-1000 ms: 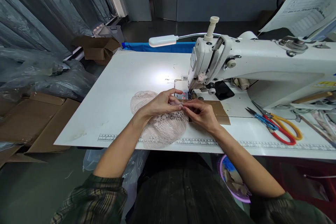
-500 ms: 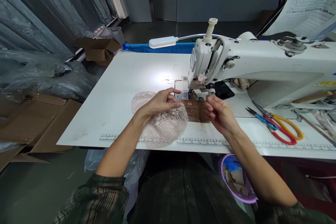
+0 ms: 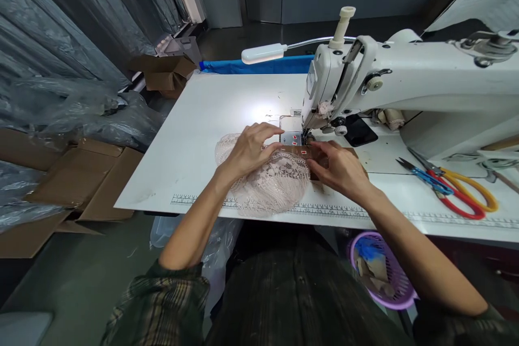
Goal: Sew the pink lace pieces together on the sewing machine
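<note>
On the white desk (image 3: 227,102), just in front of the sewing machine (image 3: 425,73), pale pink lace (image 3: 275,186) lies bunched; left hand (image 3: 252,147) on it, thumb and forefinger parted, right hand (image 3: 343,169) at its edge, similarly spread!

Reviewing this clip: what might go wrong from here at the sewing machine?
1. The right hand has its fingertips close to the needle area, so a finger could be hurt if the machine ran.
2. The lace is openwork and loosely gathered by the left hand; it might snag or pucker.
</note>
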Tool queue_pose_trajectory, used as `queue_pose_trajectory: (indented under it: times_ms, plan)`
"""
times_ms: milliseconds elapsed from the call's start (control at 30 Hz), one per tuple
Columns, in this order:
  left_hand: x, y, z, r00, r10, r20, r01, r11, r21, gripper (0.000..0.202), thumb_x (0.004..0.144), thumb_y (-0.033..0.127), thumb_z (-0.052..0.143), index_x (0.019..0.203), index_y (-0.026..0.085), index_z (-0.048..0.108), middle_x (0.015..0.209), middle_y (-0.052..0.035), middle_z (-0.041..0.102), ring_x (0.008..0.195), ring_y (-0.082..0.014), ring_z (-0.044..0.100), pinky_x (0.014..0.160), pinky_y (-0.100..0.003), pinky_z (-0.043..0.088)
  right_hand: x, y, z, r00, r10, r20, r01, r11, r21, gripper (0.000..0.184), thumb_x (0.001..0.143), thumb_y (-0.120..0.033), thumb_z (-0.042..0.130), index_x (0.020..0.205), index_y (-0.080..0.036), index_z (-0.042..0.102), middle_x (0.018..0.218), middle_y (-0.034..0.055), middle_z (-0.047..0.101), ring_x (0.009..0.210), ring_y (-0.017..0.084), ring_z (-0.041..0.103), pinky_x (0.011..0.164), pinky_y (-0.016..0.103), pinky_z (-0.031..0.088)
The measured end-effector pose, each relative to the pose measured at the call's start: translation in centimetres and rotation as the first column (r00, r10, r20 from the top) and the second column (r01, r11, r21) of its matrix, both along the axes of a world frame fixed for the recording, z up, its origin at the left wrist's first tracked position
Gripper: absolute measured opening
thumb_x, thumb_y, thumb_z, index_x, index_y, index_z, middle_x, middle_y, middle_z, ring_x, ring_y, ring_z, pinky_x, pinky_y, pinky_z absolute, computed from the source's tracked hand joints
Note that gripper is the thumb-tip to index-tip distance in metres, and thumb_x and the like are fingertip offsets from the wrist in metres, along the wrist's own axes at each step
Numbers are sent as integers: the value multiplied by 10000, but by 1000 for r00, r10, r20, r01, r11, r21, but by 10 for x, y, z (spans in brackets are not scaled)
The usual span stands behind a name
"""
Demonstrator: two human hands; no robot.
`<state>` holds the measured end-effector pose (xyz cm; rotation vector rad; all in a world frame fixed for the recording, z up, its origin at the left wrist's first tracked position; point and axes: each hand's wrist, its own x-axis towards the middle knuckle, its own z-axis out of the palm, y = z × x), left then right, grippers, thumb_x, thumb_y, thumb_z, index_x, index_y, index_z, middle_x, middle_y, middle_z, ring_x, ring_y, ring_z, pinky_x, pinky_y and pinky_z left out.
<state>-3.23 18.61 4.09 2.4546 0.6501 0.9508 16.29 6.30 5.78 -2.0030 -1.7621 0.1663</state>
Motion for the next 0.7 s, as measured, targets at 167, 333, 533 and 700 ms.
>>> queue_pose_trajectory:
  times_ms: [167,333,533,700]
  plan:
    - [-33,-14,-9,985,147,-93,-133,981,143,202,955,274,526,1043,165,670,1010,-69,702,939,-214,651,821,-362,513,-18,6,2,982,180,55,-187,971,149,272,911,-229,505,1080,-161,707,998,117,673,808,232,627,683,349,477]
    - [-34,-17,-29,954,298,35,-298,955,1,168,945,205,506,961,164,669,939,-58,702,873,-188,655,779,-318,524,-45,44,-1,942,332,-40,-327,940,100,250,884,-139,515,1022,-126,722,873,90,666,790,191,604,744,318,454]
    - [-34,-19,-33,892,327,313,-313,945,-94,138,899,168,545,969,168,664,954,-48,691,768,-125,629,716,-259,533,-61,68,-11,939,345,-16,-345,934,-91,176,878,-256,598,988,-158,694,959,88,631,737,170,557,676,299,400]
    - [-34,-26,-33,969,139,205,-58,931,-361,320,844,309,659,1124,158,619,990,-76,672,774,-141,634,684,-271,550,-53,66,-16,857,255,-447,-330,939,-99,139,886,-290,571,822,-169,594,716,20,569,612,135,478,566,267,347]
